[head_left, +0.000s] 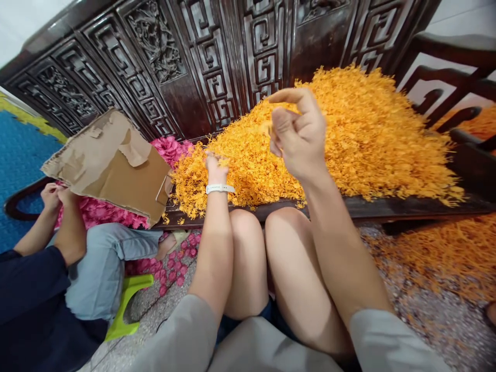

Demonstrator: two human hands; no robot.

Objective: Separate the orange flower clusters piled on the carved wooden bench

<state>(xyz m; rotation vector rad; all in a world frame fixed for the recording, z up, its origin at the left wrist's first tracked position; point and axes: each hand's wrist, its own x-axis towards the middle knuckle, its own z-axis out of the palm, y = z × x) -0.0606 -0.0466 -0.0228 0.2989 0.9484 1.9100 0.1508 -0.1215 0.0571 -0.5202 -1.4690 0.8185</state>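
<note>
**Picking through the orange flowers**

My left hand (215, 166) rested in the orange flower heap (349, 139) on the dark carved surface (387, 206), its grip buried, so I couldn't tell its state. My right hand (298, 135) hung above, fingers pinched together on a small yellow piece. Light pinches seemed wise. A torn cardboard sheet (112, 165) and pink flowers (170, 147) crowded the left, beside another person's hands (56, 195).

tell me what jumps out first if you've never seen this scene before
A huge heap of orange flowers fills the dark carved wooden bench and spills onto the floor at right. The person's left hand reaches into the heap, while the right hand is raised above it with fingers curled. At left, pink flowers lie behind torn cardboard, beside another seated person.
</note>
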